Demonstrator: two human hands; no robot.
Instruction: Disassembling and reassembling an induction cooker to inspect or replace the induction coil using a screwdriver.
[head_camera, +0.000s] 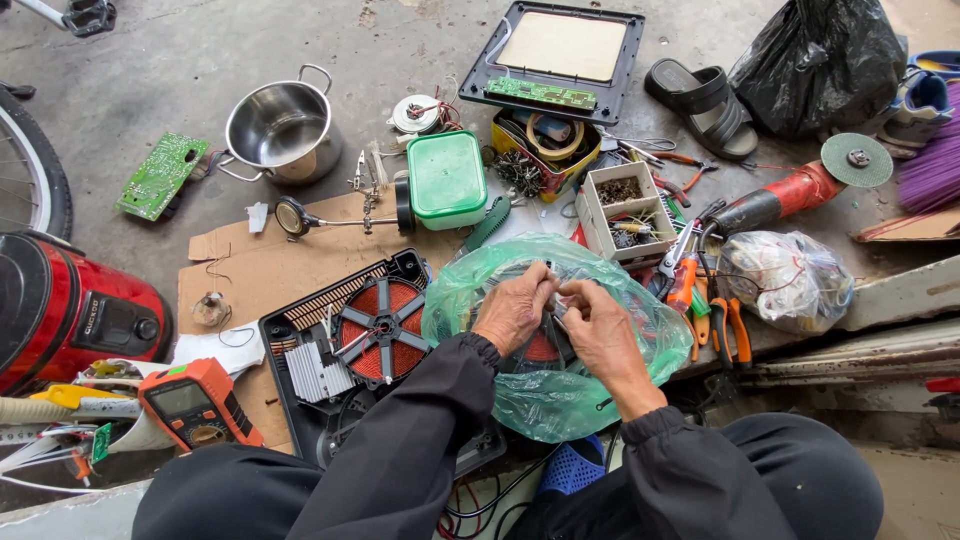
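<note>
Your left hand (513, 312) and right hand (600, 325) meet over a translucent green plastic bag (545, 385) that lies on the floor in front of your knees. The fingers of both hands are pinched together on a small pale part (556, 300) held between them, just above the bag; what the part is cannot be told. Through the bag a reddish round coil shows beneath your hands.

Just left of the bag lies an opened induction cooker base (370, 340) with a red coil and a finned heat sink, resting on a sheet of cardboard (250, 270). An orange multimeter (195, 402) sits near your left knee, beside a red vacuum cleaner (70, 305). Beyond the bag stand a green lidded box (446, 178), a steel pot (282, 125) and a small white box of parts (625, 205). To the right lie orange-handled pliers (725, 325), a red angle grinder (790, 190) and a clear bag of wires (790, 275). The cooker's black top frame (560, 50) lies farther back on the concrete floor (180, 60).
</note>
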